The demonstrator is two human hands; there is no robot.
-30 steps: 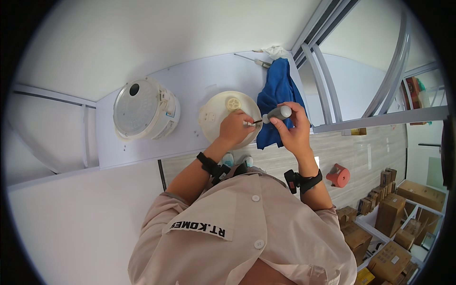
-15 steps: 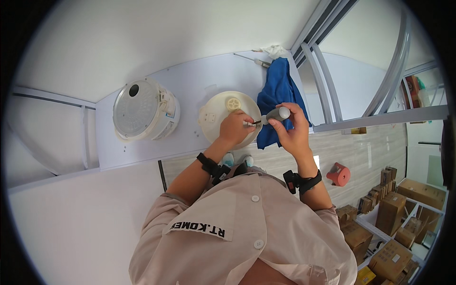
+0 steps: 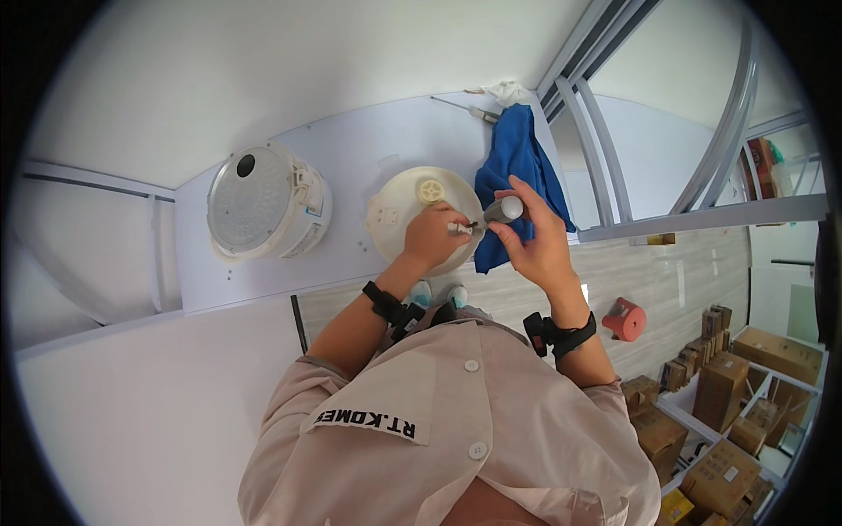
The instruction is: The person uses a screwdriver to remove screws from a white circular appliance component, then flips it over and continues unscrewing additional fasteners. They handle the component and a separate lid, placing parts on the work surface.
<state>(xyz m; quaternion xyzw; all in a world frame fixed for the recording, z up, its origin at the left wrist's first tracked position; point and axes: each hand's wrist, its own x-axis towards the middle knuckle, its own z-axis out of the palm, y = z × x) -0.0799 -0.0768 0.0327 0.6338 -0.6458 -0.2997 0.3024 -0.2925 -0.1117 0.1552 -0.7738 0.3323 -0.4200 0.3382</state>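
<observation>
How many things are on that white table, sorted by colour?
White: 3, the cooker, the round lid and the crumpled rag.
Blue: 1, the cloth.
Grey: 2, the screwdriver in the right hand, and a thin tool near the rag.
Total: 6.

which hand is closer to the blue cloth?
Right. The right hand, holding a grey tool, overlaps the blue cloth; the left hand rests on the cream round part beside it.

At frame centre, a left hand (image 3: 431, 235) steadies a cream round lid (image 3: 399, 210) while a right hand (image 3: 537, 241) grips a grey-handled screwdriver (image 3: 493, 215).
</observation>
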